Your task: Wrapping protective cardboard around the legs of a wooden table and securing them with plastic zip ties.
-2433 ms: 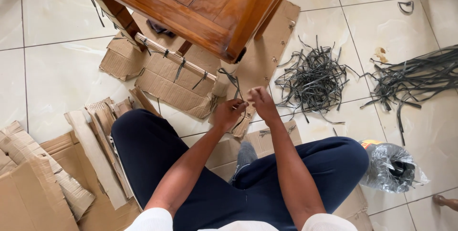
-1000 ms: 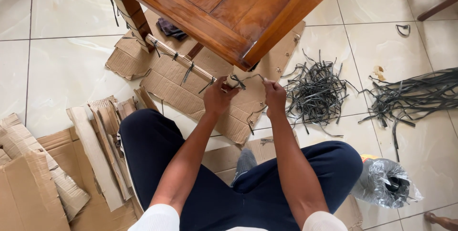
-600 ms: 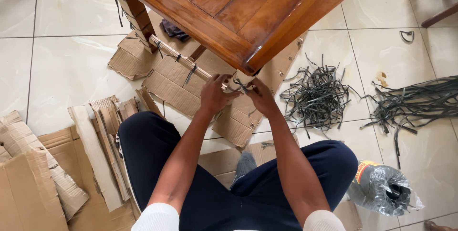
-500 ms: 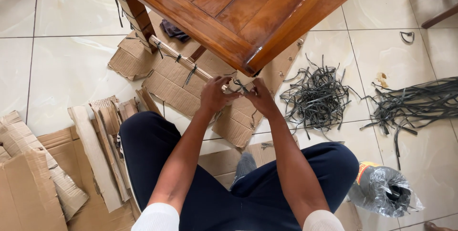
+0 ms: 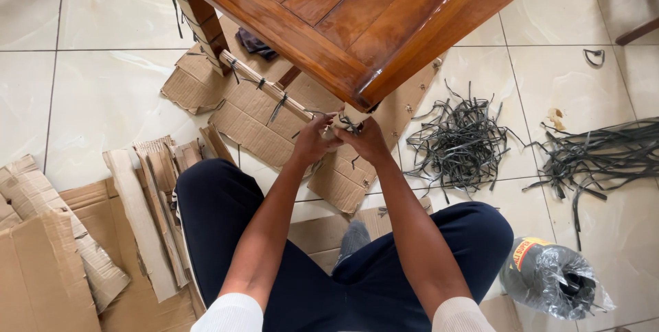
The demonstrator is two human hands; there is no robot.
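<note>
Knotting a black strap (image 5: pixel 349 124) around the cardboard-wrapped leg (image 5: pixel 352 114), left hand (image 5: pixel 312 141) and right hand (image 5: pixel 368 141) both pinch its ends; next, I'd judge, a firm outward pull.

Both arms reach forward, left hand (image 5: pixel 313 141) and right hand (image 5: pixel 367 141) touching, fingers curled.

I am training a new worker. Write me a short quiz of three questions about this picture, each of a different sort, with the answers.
1. True or false: both hands meet at a dark strap under the wooden table's corner.
2. Which lies nearest the person's right knee? A) wrapped roll of strap B) flat cardboard stack C) dark cloth
3. Fill in: the rail between the table legs is wrapped in ____.

Key
1. True: the left hand and right hand pinch the dark strap below the wooden table.
2. A: the wrapped roll.
3. Cardboard: see the rail.
</note>
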